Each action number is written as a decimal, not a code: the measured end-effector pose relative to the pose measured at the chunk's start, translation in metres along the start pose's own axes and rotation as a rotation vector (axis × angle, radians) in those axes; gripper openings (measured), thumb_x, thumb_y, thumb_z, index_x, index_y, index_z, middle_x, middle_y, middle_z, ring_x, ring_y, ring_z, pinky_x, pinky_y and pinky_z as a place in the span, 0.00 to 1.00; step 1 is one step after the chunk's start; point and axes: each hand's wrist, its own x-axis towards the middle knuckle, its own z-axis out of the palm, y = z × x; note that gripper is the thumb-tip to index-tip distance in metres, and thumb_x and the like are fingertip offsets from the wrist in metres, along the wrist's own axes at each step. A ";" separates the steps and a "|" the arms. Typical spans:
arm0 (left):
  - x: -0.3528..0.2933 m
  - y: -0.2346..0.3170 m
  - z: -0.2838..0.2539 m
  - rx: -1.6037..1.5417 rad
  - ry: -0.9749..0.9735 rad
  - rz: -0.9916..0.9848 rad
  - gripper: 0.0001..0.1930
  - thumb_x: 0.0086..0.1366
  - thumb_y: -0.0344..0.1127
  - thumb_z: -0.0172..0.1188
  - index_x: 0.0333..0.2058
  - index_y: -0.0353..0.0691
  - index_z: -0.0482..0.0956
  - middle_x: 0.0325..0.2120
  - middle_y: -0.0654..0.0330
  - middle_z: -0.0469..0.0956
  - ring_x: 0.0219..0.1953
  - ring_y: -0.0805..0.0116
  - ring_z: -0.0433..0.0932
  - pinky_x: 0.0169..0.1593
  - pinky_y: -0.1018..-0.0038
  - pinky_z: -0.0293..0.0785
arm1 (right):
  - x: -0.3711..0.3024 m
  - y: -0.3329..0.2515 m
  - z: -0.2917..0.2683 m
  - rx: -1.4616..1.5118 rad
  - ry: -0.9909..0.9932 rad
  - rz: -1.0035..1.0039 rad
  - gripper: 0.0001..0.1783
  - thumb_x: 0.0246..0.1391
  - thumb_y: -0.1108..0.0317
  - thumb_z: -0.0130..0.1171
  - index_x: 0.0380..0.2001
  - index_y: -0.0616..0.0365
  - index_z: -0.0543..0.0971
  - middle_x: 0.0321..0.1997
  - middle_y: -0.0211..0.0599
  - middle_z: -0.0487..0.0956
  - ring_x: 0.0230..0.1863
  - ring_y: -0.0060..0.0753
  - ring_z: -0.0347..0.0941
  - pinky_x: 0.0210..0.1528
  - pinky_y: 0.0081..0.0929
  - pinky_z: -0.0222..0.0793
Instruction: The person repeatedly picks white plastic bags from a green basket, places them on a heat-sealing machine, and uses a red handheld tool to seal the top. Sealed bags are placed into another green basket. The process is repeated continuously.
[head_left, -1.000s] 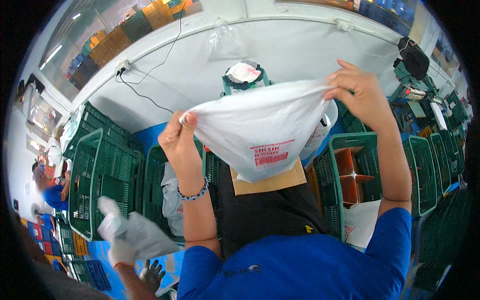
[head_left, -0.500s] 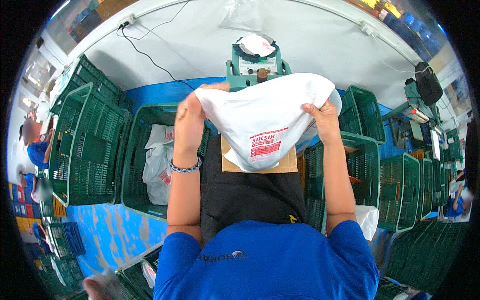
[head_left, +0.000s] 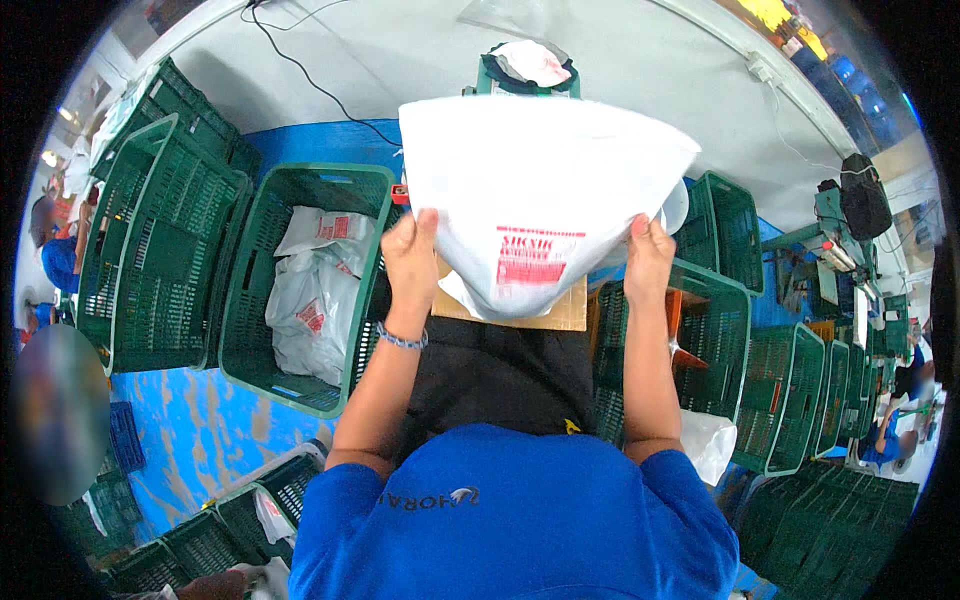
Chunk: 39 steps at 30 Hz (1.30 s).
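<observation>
A white plastic bag (head_left: 540, 170) with red print is spread out in front of me, wide at the top and narrowing toward my lap. My left hand (head_left: 408, 255) closes on its left side, and my right hand (head_left: 648, 250) pinches the right side between thumb and fingers. The bag's lower end hangs over a brown cardboard piece (head_left: 555, 312) lying above my dark-clad lap. Behind the bag, a green machine is mostly hidden, with a bundle of white and dark cloth (head_left: 528, 65) on top.
Left of me, a green crate (head_left: 235, 330) holds several printed white bags (head_left: 315, 310). More green crates (head_left: 790, 400) stand to the right, beside a white bag (head_left: 708, 445) near my right elbow. A black cable (head_left: 310, 90) runs down the wall. Other people are at both sides.
My left hand has moved down from the bag's upper left corner to its side. The bag's top edge now stands higher and wider. My view has shifted slightly.
</observation>
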 end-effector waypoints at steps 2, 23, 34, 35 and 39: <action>0.016 0.006 0.003 0.184 0.081 0.252 0.15 0.64 0.37 0.57 0.24 0.29 0.73 0.12 0.67 0.55 0.18 0.80 0.53 0.20 0.75 0.50 | 0.008 -0.017 0.002 0.009 0.050 -0.134 0.18 0.60 0.58 0.54 0.37 0.66 0.77 0.32 0.24 0.74 0.33 0.15 0.63 0.37 0.16 0.59; -0.024 -0.116 -0.015 -0.019 -0.148 -0.426 0.15 0.66 0.38 0.54 0.31 0.28 0.76 0.23 0.64 0.75 0.26 0.80 0.67 0.32 0.77 0.67 | -0.055 0.128 0.001 -0.041 0.208 0.340 0.16 0.60 0.62 0.52 0.41 0.66 0.77 0.36 0.29 0.77 0.38 0.18 0.67 0.44 0.21 0.63; 0.030 -0.090 -0.011 -0.289 -0.122 -0.437 0.08 0.61 0.32 0.60 0.31 0.31 0.80 0.25 0.66 0.77 0.28 0.79 0.73 0.33 0.82 0.67 | -0.006 0.075 0.003 0.037 0.197 0.264 0.07 0.51 0.71 0.61 0.31 0.65 0.79 0.27 0.29 0.78 0.28 0.18 0.69 0.33 0.17 0.64; 0.028 -0.100 -0.012 -0.304 -0.111 -0.498 0.08 0.60 0.32 0.61 0.29 0.31 0.80 0.25 0.66 0.77 0.27 0.78 0.73 0.32 0.81 0.67 | -0.006 0.083 0.002 0.051 0.233 0.265 0.07 0.51 0.71 0.61 0.28 0.65 0.80 0.25 0.28 0.77 0.26 0.18 0.68 0.32 0.18 0.63; 0.012 -0.140 -0.017 -0.257 -0.050 -0.671 0.08 0.54 0.30 0.63 0.29 0.29 0.79 0.27 0.56 0.79 0.28 0.68 0.78 0.34 0.75 0.73 | -0.014 0.110 -0.010 0.016 0.283 0.439 0.08 0.46 0.71 0.64 0.20 0.64 0.78 0.21 0.27 0.75 0.23 0.19 0.66 0.28 0.19 0.60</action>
